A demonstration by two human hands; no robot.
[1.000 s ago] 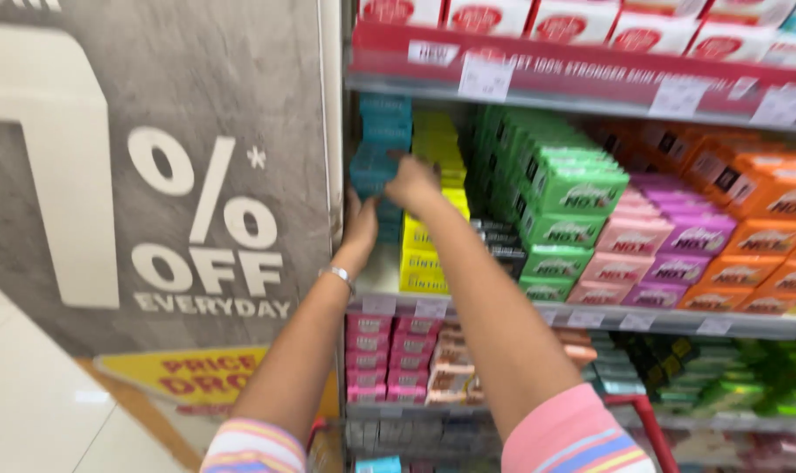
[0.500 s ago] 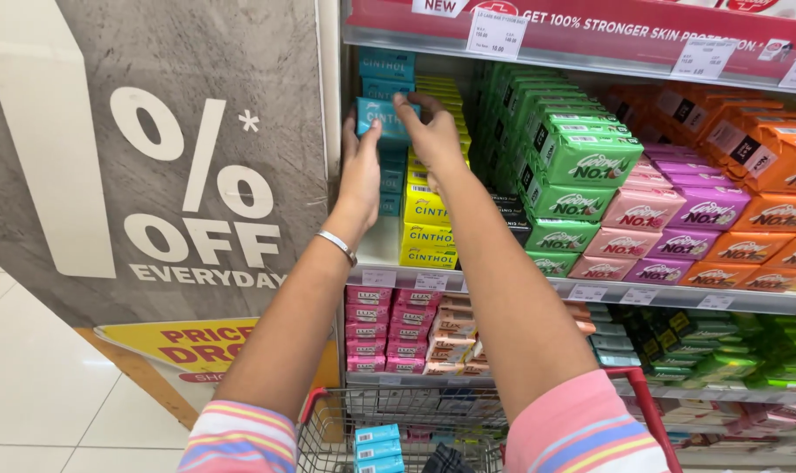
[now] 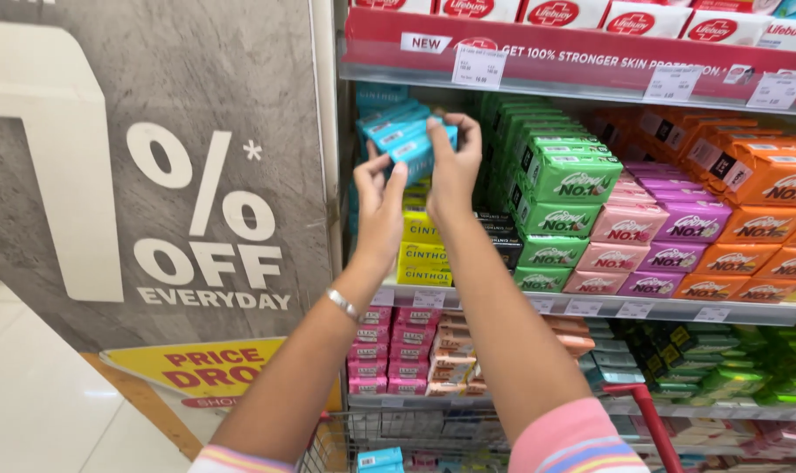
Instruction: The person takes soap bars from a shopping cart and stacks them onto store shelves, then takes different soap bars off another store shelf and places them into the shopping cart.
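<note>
At shelf, 11 o'clock: teal soap boxes [image 3: 404, 138] now lifted clear of stack.
Left hand [image 3: 379, 203]: fingers pressed against boxes' underside.
Right hand [image 3: 453, 162]: fingers pinching boxes' end; count probably several.

- Middle shelf [image 3: 591, 307]: blue soap boxes [image 3: 398, 131] and yellow boxes [image 3: 422, 254] at left; green boxes [image 3: 564, 175], pink boxes [image 3: 630, 223], purple boxes [image 3: 691, 223], orange boxes [image 3: 766, 175] rightward.
</note>
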